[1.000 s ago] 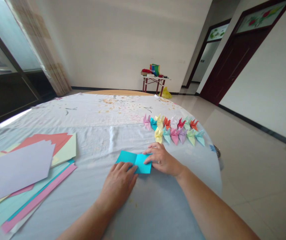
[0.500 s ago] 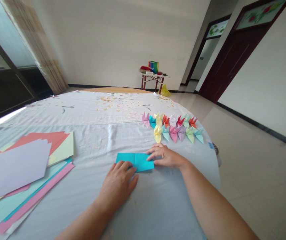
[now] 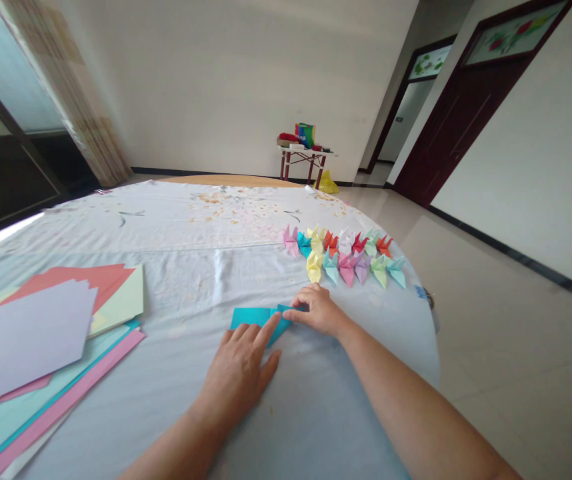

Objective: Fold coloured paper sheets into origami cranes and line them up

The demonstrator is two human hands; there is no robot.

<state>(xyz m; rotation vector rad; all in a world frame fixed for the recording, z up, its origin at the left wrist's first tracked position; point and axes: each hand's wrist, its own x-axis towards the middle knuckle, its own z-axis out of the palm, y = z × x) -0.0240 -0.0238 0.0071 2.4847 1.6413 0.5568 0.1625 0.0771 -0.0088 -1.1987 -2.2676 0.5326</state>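
A folded teal paper strip [image 3: 256, 318] lies on the cloth-covered table [image 3: 176, 220] in front of me. My right hand [image 3: 316, 310] curls over its right end, holding a diagonal flap folded toward the left. My left hand [image 3: 236, 377] rests with spread fingers, its fingertips on the strip's lower edge. Part of the strip is hidden under my fingers. Two rows of small multicoloured origami cranes [image 3: 343, 257] stand just beyond my right hand, not touching it.
Stacked coloured paper sheets [image 3: 41, 333] cover the table's left side. The round table edge [image 3: 431, 347] curves close on my right, above a tiled floor [image 3: 506, 373]. A small table with assorted items [image 3: 302, 155] stands by the far wall, with a yellow bag [image 3: 327, 183] beside it.
The strip's right end is now folded diagonally, shortening the strip. My right hand has moved left and curled over that end, and my left hand has shifted slightly upward.
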